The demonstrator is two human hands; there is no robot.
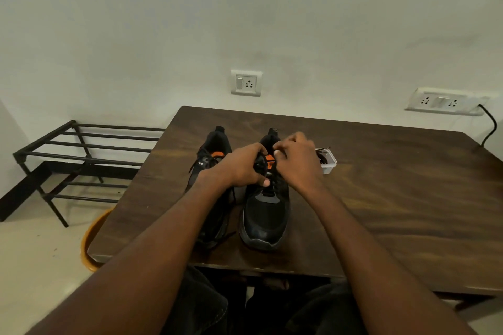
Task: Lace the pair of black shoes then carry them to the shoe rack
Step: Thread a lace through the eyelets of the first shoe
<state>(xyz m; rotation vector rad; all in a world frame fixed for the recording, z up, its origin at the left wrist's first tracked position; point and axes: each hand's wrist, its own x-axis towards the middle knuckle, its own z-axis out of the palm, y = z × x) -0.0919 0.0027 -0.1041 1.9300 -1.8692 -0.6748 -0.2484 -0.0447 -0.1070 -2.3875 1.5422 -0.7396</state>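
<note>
both hands work at the upper eyelets of the right shoe (265, 215), near the surface's (381, 198) middle: left hand (239, 168) pinched shut on the lace (261, 164), right hand (298, 156) curled at the tongue, its hold unclear. left shoe (211, 155) sits just beside. likely best to keep even tension and pull each side snug before knotting. rack (68, 155) waits off the left edge.

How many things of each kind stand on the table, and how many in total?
Shoes: 2, left shoe and right shoe
Tubs: 1, a clear tub with a dark lace inside
Total: 3 on the table
</note>
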